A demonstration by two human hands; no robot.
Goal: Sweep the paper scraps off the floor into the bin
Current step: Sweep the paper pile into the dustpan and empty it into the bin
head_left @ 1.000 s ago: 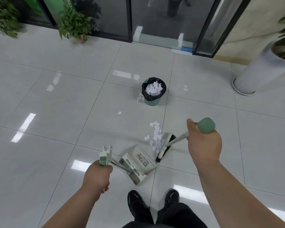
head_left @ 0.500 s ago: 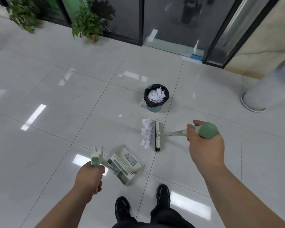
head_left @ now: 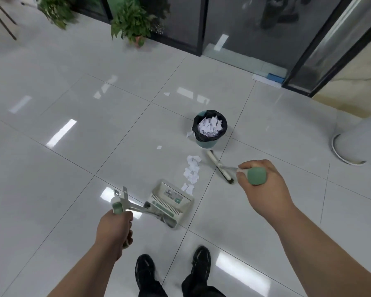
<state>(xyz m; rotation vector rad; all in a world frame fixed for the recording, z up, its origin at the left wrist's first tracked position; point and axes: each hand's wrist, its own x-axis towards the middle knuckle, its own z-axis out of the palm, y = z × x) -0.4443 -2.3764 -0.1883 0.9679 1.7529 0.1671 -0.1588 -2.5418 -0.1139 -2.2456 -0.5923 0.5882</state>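
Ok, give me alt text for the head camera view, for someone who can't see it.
Seen from above, a person's right hand grips a broom and the left hand grips a long-handled dustpan on a tiled floor, a trail of paper scraps lying between them. A bin full of scraps stands beyond.

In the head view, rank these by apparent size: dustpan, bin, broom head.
1. dustpan, though it is nearer the camera than the bin
2. bin
3. broom head
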